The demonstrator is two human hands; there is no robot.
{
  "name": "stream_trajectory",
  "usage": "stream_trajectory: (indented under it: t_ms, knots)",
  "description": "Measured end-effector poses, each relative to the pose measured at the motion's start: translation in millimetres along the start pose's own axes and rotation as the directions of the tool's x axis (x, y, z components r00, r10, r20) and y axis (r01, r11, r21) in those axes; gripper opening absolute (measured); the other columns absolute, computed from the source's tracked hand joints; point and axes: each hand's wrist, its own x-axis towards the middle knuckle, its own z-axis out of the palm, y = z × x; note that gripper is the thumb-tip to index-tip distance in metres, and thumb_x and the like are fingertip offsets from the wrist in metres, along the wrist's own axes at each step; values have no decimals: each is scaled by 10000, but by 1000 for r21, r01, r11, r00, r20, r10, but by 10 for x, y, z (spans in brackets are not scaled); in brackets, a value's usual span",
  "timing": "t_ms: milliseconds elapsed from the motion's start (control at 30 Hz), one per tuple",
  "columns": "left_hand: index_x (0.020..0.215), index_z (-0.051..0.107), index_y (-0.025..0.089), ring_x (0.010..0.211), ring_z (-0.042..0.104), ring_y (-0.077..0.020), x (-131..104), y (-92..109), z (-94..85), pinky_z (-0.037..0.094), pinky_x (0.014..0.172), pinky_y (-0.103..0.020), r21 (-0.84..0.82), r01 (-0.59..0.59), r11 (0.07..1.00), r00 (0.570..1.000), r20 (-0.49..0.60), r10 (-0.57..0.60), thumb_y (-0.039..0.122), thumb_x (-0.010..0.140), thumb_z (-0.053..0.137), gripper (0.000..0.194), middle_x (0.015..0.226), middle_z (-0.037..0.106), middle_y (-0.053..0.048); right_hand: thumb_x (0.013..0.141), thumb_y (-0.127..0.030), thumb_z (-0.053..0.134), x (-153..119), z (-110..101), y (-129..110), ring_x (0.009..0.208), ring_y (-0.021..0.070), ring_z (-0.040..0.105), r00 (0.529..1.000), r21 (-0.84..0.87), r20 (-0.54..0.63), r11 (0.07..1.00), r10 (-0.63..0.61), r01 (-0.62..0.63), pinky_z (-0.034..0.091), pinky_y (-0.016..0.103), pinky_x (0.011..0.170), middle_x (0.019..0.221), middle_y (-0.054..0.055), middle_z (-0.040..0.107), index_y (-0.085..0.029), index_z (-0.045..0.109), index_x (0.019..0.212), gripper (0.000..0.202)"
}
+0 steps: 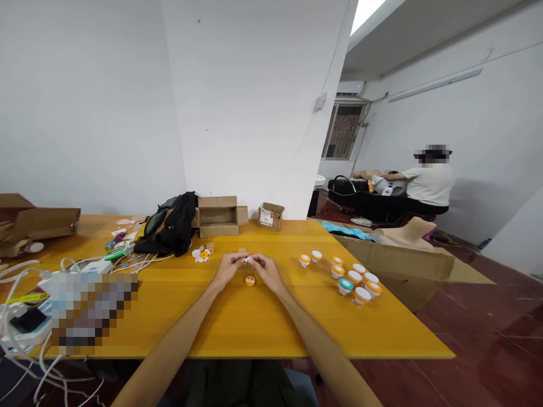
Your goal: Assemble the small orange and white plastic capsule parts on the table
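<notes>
My left hand (228, 268) and my right hand (264, 268) meet over the middle of the table, both closed on a small white piece (248, 259). Its exact kind is too small to make out. Just below the fingers, an orange lid (250, 281) with white bits on it lies on the wood. Behind my hands sits a small pale clear cup (242, 250), partly hidden. To the left are several loose white and orange discs (202, 255).
Several small clear jars with orange, white and teal lids (355, 277) stand to the right. Open cardboard boxes (218, 216) and a black bag (173, 223) line the back. Cables and a power strip (29, 328) crowd the left. A person (430, 183) sits in the far right background.
</notes>
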Motion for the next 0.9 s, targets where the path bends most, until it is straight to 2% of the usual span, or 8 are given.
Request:
stream_trajectory:
  t_ms: [200, 500, 733, 900]
  knots:
    - [865, 777, 189, 1024, 673, -295, -11, 6, 33, 478, 970, -427, -86, 65, 994, 998, 27, -63, 350, 559, 838, 351, 992, 762, -89, 780, -473, 605, 10, -20, -7, 621, 157, 601, 999, 94, -15, 995, 42, -40, 515, 290, 627, 728, 10, 700, -215, 666, 758, 265]
    - [844, 774, 175, 911, 693, -256, -11, -27, 16, 501, 923, -388, -85, 55, 995, 998, -7, -55, 414, 610, 809, 336, 877, 773, -75, 769, -471, 612, 8, -20, -19, 625, 153, 602, 999, 133, -4, 990, 44, -43, 515, 287, 628, 716, 4, 675, -212, 633, 767, 260]
    - [835, 758, 174, 931, 688, -243, -14, -16, 27, 521, 873, -342, -130, 52, 990, 998, -25, -56, 454, 595, 815, 373, 967, 760, -91, 769, -477, 621, 11, -22, 26, 596, 148, 585, 998, 94, -44, 995, 36, -32, 511, 282, 607, 682, -5, 655, -213, 614, 762, 264]
    - [821, 750, 170, 880, 697, -241, -12, -30, 27, 533, 838, -342, -116, 50, 992, 998, -17, -53, 479, 590, 810, 391, 900, 764, -90, 774, -449, 622, -3, -9, 11, 605, 151, 597, 999, 96, -37, 995, 27, -23, 515, 283, 605, 697, -7, 661, -218, 602, 781, 232]
